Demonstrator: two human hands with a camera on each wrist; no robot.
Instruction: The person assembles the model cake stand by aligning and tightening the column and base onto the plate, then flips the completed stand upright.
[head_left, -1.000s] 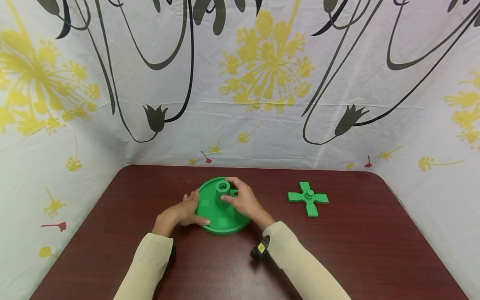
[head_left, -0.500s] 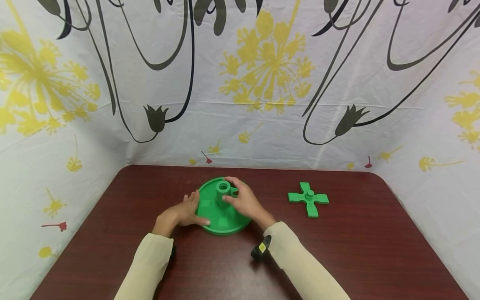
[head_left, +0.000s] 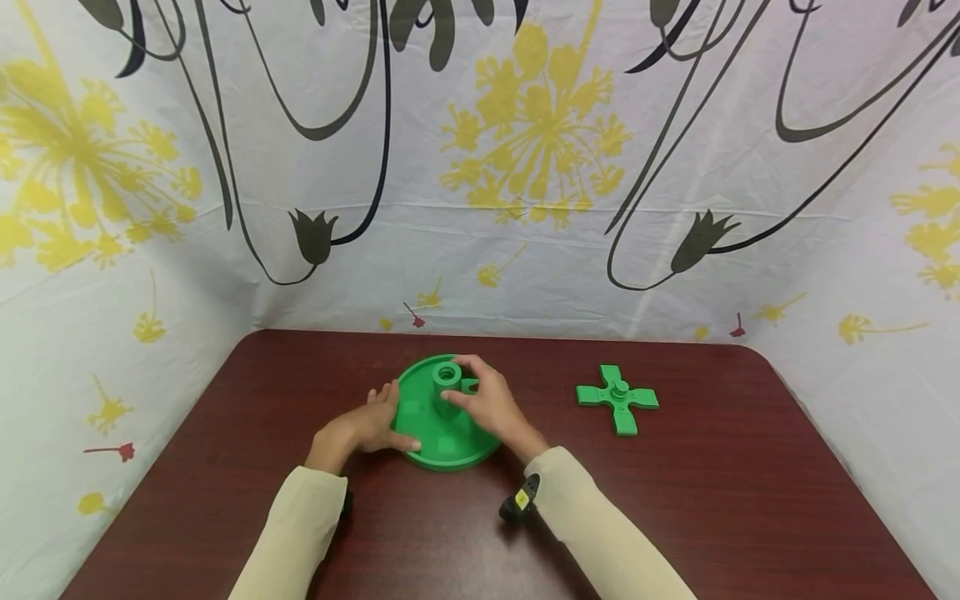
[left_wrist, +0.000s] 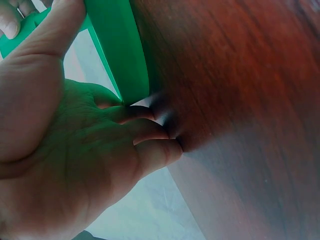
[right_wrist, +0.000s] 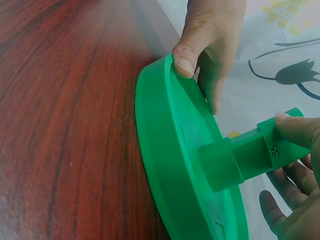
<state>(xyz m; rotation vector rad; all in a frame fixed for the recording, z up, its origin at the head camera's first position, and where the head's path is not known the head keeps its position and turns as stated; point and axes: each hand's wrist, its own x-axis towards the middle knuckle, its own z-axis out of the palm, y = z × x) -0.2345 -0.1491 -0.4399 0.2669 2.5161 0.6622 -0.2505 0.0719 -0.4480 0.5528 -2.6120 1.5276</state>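
Observation:
A round green base (head_left: 450, 450) with a raised rim lies on the table, a thick post (right_wrist: 220, 165) standing up from its middle. My left hand (head_left: 366, 423) grips the base's left edge, the thumb over the rim and the fingers spread along the outer side. At the top of the post sits a green hollow sleeve (right_wrist: 280, 142) marked "35", with a small tab at its side. My right hand (head_left: 491, 404) pinches this sleeve between thumb and fingers. Further right lies a flat green cross-shaped piece (head_left: 618, 398) with a round stub at its centre, apart from both hands.
The dark red-brown wooden table (head_left: 420, 550) has rounded far corners. A white cloth (head_left: 450, 258) with yellow and grey flower prints hangs behind it and along both sides. A small black wrist camera (head_left: 516, 506) is strapped under the right sleeve.
The right hand and the sleeve have turned slightly one way and back. The left hand, the round base and the cross-shaped piece have stayed in place.

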